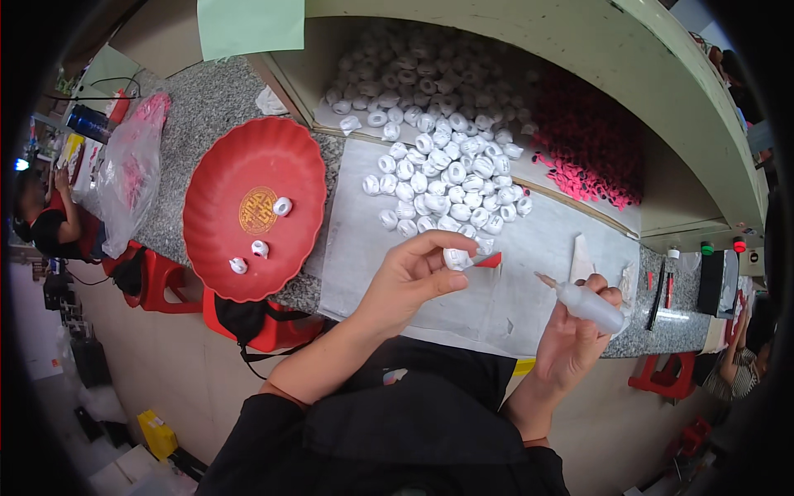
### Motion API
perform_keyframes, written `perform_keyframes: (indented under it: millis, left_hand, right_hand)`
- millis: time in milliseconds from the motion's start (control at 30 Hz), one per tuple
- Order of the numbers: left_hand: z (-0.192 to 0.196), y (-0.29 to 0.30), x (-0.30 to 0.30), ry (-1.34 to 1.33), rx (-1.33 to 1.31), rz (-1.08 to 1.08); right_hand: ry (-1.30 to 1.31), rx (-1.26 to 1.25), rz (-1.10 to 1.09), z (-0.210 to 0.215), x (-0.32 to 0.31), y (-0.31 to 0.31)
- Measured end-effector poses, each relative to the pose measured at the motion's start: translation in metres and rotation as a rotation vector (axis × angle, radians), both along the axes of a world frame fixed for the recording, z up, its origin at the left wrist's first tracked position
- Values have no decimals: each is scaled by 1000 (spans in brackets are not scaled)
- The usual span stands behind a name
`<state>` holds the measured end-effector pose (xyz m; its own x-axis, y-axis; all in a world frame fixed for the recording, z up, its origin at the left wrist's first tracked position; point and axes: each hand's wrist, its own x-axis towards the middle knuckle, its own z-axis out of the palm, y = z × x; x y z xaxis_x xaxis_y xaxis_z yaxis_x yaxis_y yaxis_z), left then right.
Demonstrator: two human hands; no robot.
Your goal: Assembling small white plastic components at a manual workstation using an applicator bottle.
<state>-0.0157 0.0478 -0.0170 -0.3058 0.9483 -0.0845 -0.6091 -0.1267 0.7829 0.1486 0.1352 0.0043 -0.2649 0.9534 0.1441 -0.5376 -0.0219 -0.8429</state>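
My left hand [397, 285] pinches a small white rounded piece [456, 259] between thumb and fingers, above the white paper sheet [351, 273]. A red object [490, 260] shows just beyond its fingertips; whether they touch it I cannot tell. In my right hand [575, 347] is a translucent squeeze bottle [594, 309], tilted with its thin nozzle pointing toward the left hand, apart from the piece. Many similar white pieces [455, 173] lie heaped ahead of both hands. On the left, a red scalloped tray [207, 178] carries three white pieces with dark spots.
A cream shelf [662, 74] arches over the far side, sheltering more white pieces and a heap of pink-and-black bits [591, 153]. Small capped bottles [706, 248] and a black box [718, 283] stand at right. Red stools [666, 376] sit below. Other people are at both edges.
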Motion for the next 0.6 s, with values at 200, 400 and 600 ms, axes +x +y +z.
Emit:
perform_keyframes:
  millis: [200, 400, 600]
  left_hand:
    - [-8, -13, 10, -8, 61, 143]
    - [-3, -12, 13, -26, 109, 161]
    - [-1, -13, 15, -30, 123, 127]
  right_hand:
    - [-86, 338, -94, 7, -18, -14]
    - [-260, 710, -12, 9, -15, -24]
    - [-299, 746, -87, 7, -20, -31]
